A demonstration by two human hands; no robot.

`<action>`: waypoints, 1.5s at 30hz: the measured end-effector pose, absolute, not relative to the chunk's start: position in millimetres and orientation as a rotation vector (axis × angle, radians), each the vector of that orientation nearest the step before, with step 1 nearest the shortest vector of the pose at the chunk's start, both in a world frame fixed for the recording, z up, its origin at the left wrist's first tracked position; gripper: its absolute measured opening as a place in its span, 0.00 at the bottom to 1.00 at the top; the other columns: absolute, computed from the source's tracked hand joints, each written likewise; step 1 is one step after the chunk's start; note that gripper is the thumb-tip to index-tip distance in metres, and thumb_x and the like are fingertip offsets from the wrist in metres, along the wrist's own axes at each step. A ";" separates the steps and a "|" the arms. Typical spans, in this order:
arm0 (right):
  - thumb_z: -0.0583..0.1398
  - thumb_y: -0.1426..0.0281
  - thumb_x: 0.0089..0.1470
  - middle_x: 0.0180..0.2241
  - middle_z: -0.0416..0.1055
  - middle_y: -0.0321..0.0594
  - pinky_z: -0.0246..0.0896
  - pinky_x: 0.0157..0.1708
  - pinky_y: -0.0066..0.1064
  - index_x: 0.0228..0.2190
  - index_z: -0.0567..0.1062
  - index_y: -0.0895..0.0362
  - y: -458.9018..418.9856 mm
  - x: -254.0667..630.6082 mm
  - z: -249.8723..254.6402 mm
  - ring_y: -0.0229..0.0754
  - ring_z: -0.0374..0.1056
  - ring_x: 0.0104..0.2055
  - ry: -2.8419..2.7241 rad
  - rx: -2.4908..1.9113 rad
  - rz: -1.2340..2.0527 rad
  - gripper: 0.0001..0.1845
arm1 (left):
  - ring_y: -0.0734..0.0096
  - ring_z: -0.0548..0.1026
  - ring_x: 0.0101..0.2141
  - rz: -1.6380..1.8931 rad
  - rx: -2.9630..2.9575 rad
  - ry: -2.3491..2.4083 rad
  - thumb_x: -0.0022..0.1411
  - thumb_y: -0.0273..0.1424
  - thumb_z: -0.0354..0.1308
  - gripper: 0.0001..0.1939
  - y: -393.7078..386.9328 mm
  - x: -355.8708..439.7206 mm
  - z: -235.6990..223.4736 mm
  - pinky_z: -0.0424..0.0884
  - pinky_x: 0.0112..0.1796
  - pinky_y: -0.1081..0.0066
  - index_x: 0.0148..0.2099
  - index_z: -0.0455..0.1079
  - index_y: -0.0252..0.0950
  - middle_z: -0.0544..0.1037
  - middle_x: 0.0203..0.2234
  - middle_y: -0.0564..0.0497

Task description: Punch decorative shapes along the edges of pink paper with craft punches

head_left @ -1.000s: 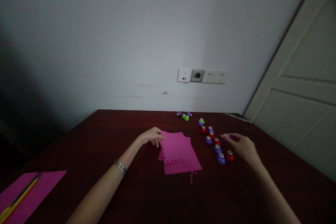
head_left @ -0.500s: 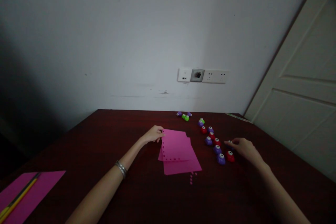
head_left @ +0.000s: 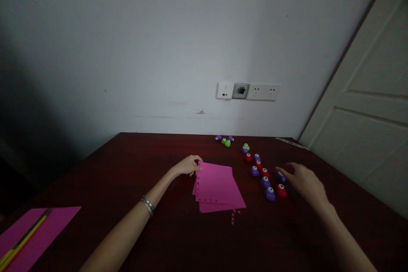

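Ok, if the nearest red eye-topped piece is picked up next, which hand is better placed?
Probably the right hand: it is close to that red piece, thumb and finger apart beside a purple piece. The left hand is farther off, holding a pink sheet by its corner.

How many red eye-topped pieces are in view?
4: first piece, second and third along a diagonal, the fourth left of the right hand, which could hide more.

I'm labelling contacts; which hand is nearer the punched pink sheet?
Left: the left hand pinches the sheet by its far left corner; the right hand is off to its right.
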State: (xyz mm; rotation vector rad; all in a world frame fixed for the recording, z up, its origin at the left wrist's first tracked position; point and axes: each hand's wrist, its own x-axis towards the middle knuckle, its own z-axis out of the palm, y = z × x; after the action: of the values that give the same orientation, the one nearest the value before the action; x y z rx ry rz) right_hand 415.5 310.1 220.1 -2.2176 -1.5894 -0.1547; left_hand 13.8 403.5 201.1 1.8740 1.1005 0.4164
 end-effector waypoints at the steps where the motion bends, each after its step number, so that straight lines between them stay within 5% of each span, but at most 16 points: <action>1: 0.51 0.50 0.47 0.37 0.71 0.50 0.59 0.29 0.37 0.38 0.73 0.59 307.4 407.6 225.4 0.54 0.67 0.37 -1.599 -2.180 -0.240 0.28 | 0.81 0.61 0.12 0.418 1.875 1.107 0.54 0.32 0.54 0.18 403.8 13.8 201.0 0.53 0.15 0.80 0.46 0.60 0.31 0.69 0.15 0.57; 6: 0.49 0.59 0.52 0.36 0.72 0.45 0.60 0.34 0.34 0.34 0.73 0.56 299.3 352.0 238.7 0.48 0.67 0.38 -1.741 -1.805 -0.294 0.18 | 0.80 0.60 0.11 0.461 1.942 1.162 0.56 0.36 0.51 0.22 401.6 12.4 208.4 0.54 0.15 0.78 0.50 0.58 0.30 0.72 0.17 0.54; 13: 0.48 0.68 0.54 0.34 0.72 0.44 0.60 0.38 0.32 0.35 0.72 0.57 288.7 281.1 213.7 0.43 0.68 0.37 -2.116 -1.496 0.140 0.15 | 0.79 0.64 0.14 0.606 2.070 1.262 0.55 0.33 0.49 0.12 408.6 12.4 215.1 0.59 0.17 0.78 0.38 0.68 0.31 0.73 0.18 0.52; 25: 0.49 0.70 0.54 0.32 0.72 0.41 0.61 0.35 0.30 0.36 0.72 0.55 283.3 272.6 196.8 0.41 0.69 0.34 -2.181 -1.461 0.184 0.13 | 0.68 0.72 0.37 0.623 2.354 1.513 0.51 0.31 0.56 0.14 509.1 81.3 222.2 0.65 0.36 0.75 0.41 0.70 0.32 0.75 0.37 0.46; 45: 0.49 0.73 0.54 0.24 0.71 0.37 0.52 0.25 0.27 0.31 0.71 0.54 277.1 266.3 203.9 0.39 0.68 0.26 -2.284 -1.501 0.094 0.11 | 0.60 0.73 0.38 0.488 2.296 1.728 0.54 0.35 0.54 0.16 569.3 152.4 202.3 0.65 0.32 0.71 0.42 0.69 0.30 0.74 0.39 0.38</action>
State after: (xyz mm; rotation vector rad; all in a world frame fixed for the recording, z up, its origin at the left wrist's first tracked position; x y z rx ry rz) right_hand 266.3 277.1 203.9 -1.5011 -2.2838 0.0935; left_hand 152.4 569.3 202.3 2.2964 1.7276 0.4880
